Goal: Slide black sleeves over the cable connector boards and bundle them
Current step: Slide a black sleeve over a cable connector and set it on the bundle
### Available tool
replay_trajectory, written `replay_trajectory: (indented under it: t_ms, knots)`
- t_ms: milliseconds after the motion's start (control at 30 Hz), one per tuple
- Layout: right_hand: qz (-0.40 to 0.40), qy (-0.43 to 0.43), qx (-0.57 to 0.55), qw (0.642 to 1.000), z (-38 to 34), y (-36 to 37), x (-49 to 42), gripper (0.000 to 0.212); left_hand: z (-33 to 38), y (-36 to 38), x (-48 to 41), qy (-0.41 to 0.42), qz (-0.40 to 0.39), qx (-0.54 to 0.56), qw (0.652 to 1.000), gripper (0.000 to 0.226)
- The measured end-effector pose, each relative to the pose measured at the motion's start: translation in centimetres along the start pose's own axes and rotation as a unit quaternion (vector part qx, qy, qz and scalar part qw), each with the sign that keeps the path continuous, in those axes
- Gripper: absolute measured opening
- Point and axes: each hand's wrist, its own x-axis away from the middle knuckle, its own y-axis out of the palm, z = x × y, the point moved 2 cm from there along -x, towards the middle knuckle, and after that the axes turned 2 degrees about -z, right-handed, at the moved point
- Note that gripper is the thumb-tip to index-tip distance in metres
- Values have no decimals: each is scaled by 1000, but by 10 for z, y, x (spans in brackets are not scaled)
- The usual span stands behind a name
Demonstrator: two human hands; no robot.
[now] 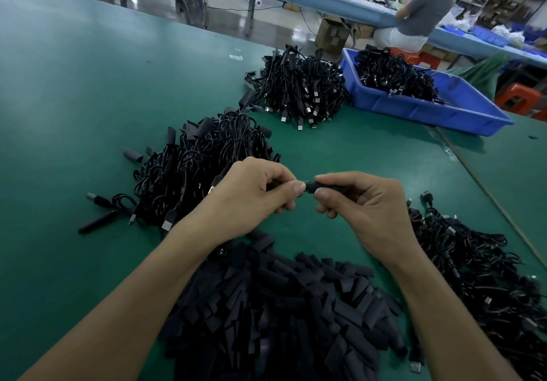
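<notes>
While both forearms reach in from the bottom edge, the left hand (254,194) and the right hand (364,209) meet just above the green table (88,84), backs up and fingers curled. The right hand grips one black sleeve (324,187) between thumb and forefinger. The left hand pinches that sleeve's left tip, thumbnail facing the camera (any connector board is hidden under the fingers).

Four heaps of black cables show. The near heap (201,167) lies just left of the left hand. The far heap (299,84) sits mid-table with its plugs pointing this way. The binned heap (396,76) fills the one blue bin (429,111). The right heap (479,277) is cut off by the frame edge. One pile of loose sleeves (281,306) spreads under both wrists, too dense to count. A seated person (423,13) at another bench is blurred, back turned.
</notes>
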Motion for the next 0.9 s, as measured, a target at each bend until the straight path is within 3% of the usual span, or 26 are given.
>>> replay_trajectory:
  t_ms: [300, 767, 900]
  knots:
    - [15, 18, -2, 1000, 3, 0, 1, 16, -1, 0, 1, 11, 26, -62, 998, 21]
    - [-21, 27, 19, 999, -3, 3, -1, 20, -1, 3, 2, 5, -23, -26, 999, 17]
    - [46, 18, 17, 999, -3, 4, 0, 37, -1, 3, 2, -3, -14, -3, 1000, 15]
